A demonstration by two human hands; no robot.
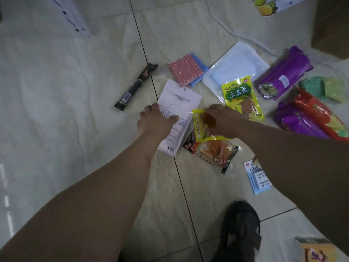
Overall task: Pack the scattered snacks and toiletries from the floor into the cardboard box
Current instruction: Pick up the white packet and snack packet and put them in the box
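My left hand (156, 120) grips the left edge of a flat white pouch (181, 99) that lies on the tiled floor, thumb on top of it. My right hand (222, 120) is closed on a small yellow snack packet (202, 127), held just above a black-and-orange snack bag (215, 154). A larger yellow-green potato snack bag (241, 99) lies just beyond my right hand. The brown cardboard box (330, 27) stands at the far right, only partly in view.
Scattered around are a black stick pack (136, 86), a pink sausage pack (186, 70), a clear blue-white pouch (236, 63), purple packs (285, 72), a red pack (317, 112), green sponges (324, 87) and a blue carded item (258, 176). A dark shoe (241, 233) is near my feet.
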